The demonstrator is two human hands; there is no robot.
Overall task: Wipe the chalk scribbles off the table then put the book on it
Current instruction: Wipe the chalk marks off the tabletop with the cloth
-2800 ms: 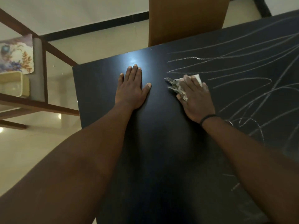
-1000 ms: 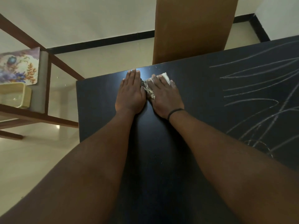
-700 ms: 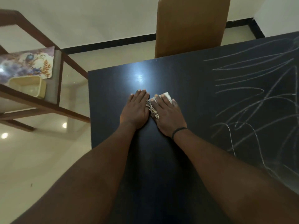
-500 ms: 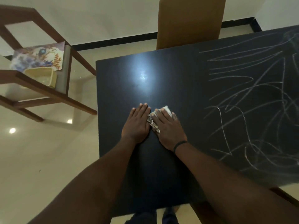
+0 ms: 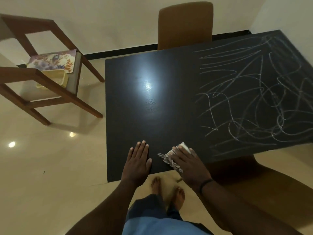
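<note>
White chalk scribbles (image 5: 254,99) cover the right half of the black table (image 5: 152,99); its left half is bare and shiny. My right hand (image 5: 189,165) presses a crumpled whitish cloth (image 5: 171,158) flat on the table near its front edge. Left of it, my left hand (image 5: 138,162) lies flat on the table with straight fingers, a short gap from the cloth. A book with a flowered cover (image 5: 52,61) lies on the seat of a wooden chair (image 5: 50,92) to the left of the table.
A yellow plastic tub (image 5: 52,78) sits on the same chair seat beside the book. A brown chair (image 5: 185,24) stands at the table's far side and another (image 5: 254,180) at the near right. My bare feet (image 5: 167,189) stand at the table's front edge.
Both hands have slid from the table's far edge toward its front edge, the right one dragging the cloth. They were side by side; now a gap separates them. The view has pulled back.
</note>
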